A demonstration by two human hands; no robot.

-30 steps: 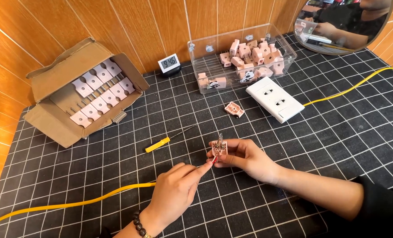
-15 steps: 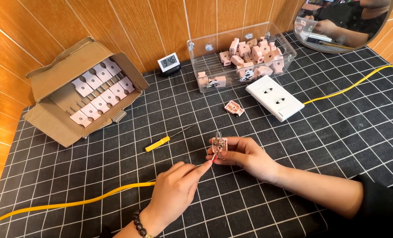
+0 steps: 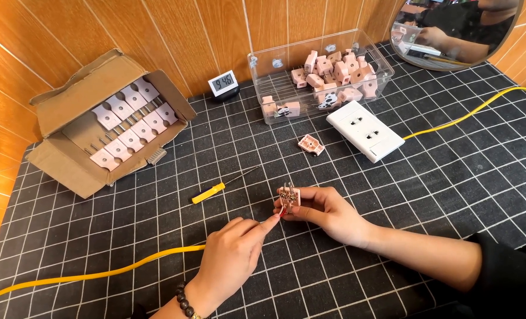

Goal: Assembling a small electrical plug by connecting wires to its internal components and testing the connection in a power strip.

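1. Right hand [image 3: 328,212]: fingers closed on a pink socket module [image 3: 289,198], mid-desk.
2. Left hand [image 3: 230,260]: pinching a red wire end [image 3: 279,212] at the module.
3. Yellow screwdriver [image 3: 211,192]: just left, untouched.
4. Cardboard box [image 3: 74,112]: far left corner.
5. Clear bin [image 3: 328,74], white outlet plate [image 3: 364,130]: far edge.

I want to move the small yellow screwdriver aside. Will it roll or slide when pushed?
The yellow screwdriver probably rolls easily: its handle looks round and it lies flat on the gridded mat. It seems light, being slim and short. The thin metal shaft looks stiff, so it should not bend.
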